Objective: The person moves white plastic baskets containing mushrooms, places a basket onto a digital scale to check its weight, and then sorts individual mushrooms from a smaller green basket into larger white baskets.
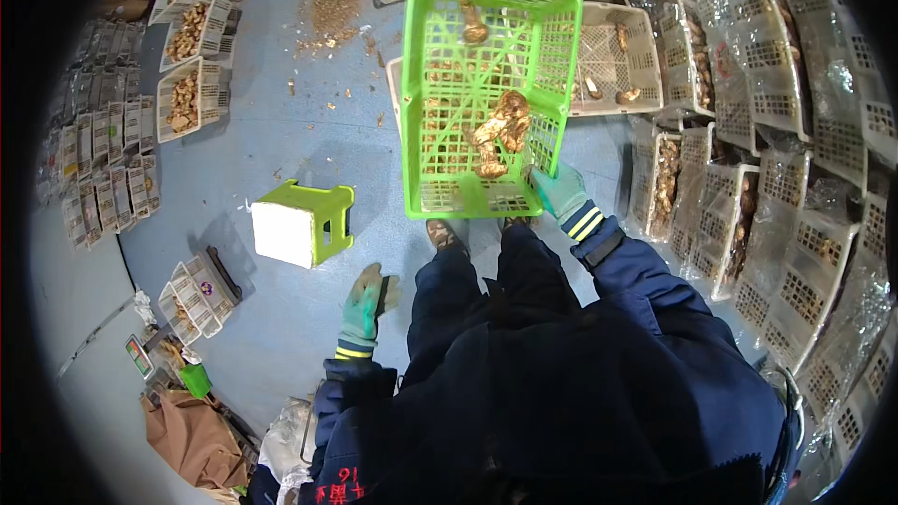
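Observation:
My right hand (561,193), in a green-and-grey work glove, grips the near right corner of a bright green plastic lattice crate (415,112). The crate is raised in front of me, above the floor. Inside it a clump of brown mushrooms (501,130) lies towards the near right, and a single mushroom (474,22) rests near the far end. More mushrooms show blurrily through its lattice, from a crate beneath. My left hand (366,298), gloved alike, hangs at my left side with its thumb apart and nothing visibly held.
A lime-green step stool (284,231) with a white top stands left. A white crate (610,49) with a few mushrooms sits behind the green one. Stacked white crates (765,189) line the right, others (184,102) the left. Debris (337,0) litters the floor. A scale display (139,356) is lower left.

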{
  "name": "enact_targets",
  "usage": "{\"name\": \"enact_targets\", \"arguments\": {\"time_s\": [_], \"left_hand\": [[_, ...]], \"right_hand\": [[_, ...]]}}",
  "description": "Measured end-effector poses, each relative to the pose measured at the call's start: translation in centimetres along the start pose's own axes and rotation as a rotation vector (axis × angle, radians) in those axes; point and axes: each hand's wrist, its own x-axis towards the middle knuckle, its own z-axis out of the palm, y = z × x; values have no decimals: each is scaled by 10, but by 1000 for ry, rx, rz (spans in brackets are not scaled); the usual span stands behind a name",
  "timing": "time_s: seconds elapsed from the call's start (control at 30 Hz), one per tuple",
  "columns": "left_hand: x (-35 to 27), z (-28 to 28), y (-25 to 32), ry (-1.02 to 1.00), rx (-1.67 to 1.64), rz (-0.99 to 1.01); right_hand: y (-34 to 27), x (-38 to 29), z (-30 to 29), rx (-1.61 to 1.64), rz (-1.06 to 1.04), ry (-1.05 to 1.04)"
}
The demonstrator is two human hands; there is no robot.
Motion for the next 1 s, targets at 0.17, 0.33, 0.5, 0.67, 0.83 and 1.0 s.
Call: {"name": "enact_targets", "arguments": {"time_s": [0.17,0.33,0.5,0.67,0.83,1.0], "left_hand": [[-3,10,63,-80,187,159],[25,-61,51,-204,115,-31],[24,-168,50,-216,342,-23],[-6,-254,99,68,194,-170],[-7,-258,166,-17,277,60],[43,-270,193,-133,-2,343]], "right_hand": [[-87,-26,21,-371,-91,-216],[-162,-49,92,-723,-59,-518],[-163,-48,196,-1021,-543,-694],[-180,-33,304,-857,-1029,-766],[-188,17,321,-619,-1056,-722],[-238,22,321,-172,-153,-645]]}}
